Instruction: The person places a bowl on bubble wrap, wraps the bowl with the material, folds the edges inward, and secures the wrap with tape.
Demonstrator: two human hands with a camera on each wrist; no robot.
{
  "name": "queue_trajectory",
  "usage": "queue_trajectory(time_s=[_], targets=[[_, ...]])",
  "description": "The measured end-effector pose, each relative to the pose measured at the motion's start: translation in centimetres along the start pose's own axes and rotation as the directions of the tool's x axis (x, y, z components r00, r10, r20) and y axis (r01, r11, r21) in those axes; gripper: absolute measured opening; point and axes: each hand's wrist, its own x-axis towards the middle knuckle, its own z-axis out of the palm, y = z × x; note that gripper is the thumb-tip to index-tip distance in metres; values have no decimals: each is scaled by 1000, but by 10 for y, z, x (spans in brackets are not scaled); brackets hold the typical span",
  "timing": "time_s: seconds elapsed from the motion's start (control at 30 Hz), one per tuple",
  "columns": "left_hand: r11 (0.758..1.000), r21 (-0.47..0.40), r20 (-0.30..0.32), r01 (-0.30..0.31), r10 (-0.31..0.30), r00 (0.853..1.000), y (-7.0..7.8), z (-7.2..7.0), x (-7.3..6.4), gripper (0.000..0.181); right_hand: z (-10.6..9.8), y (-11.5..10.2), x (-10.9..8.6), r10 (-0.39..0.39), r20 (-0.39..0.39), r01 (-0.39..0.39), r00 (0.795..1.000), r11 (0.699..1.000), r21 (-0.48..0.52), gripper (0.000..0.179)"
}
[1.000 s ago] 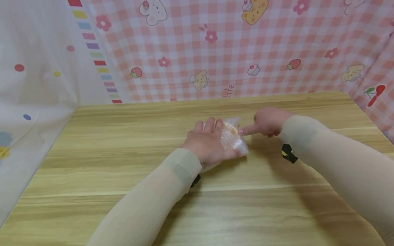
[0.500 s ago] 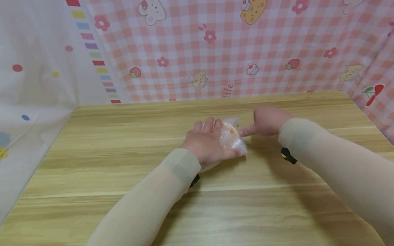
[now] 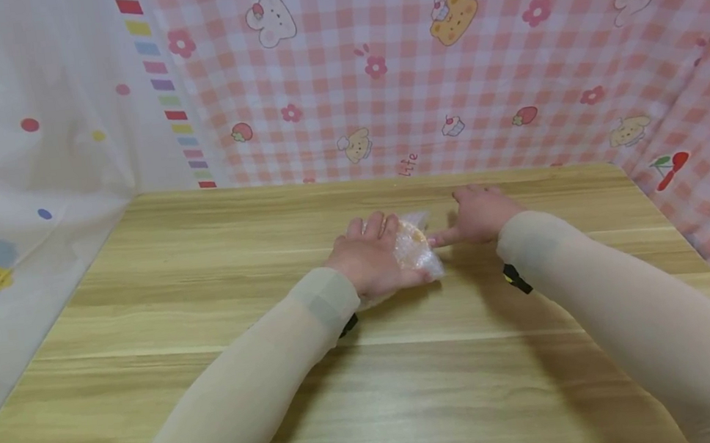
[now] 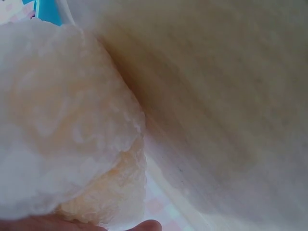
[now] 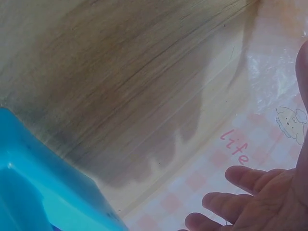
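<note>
A bubble-wrapped bundle [image 3: 412, 244] lies on the wooden table, something pale orange showing through its clear wrap. My left hand [image 3: 369, 257] rests over its left side, fingers spread and thumb stretched along the near edge. Close up in the left wrist view, the bundle [image 4: 72, 125] fills the left side, with fingertips [image 4: 149, 225] at the bottom edge. From the right, my right hand [image 3: 480, 215] touches the bundle's edge with one outstretched digit. Its other fingers [image 5: 245, 179] are loosely extended in the right wrist view and hold nothing. What lies inside the wrap is unclear.
The wooden table top [image 3: 376, 396] ends at a pink checked cloth [image 3: 336, 68] at the back. A white cloth [image 3: 65, 80] hangs on the left. A black device [image 3: 517, 279] sits under the right wrist. Bright blue plastic [image 5: 43, 183] fills a corner of the right wrist view.
My right hand's other fingers have uncurled and lifted, while one digit stays at the wrap's edge. My left hand and the bundle hold their place; the head view has shifted slightly.
</note>
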Motion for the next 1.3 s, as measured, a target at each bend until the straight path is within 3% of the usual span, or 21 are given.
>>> queue_trajectory(time_s=[0.6,0.87,1.1,1.3], targets=[[1000,20,21,-7,6,1000,0,-2,1,125,1,-1,-1,5,0,-5,1000,1000,30,126],[1000,-9,28,-5,6,1000,0,-2,1,126,8,0,3,-43,-45,42,998,999,-28,120],[1000,-9,23,-7,7,1000,0,-2,0,127,6,0,0,-17,-34,16,999,999,-32,123],[999,-36,25,-2,2,1000,-1,-4,-2,128,6,6,0,-57,-40,52,998,993,-101,107]])
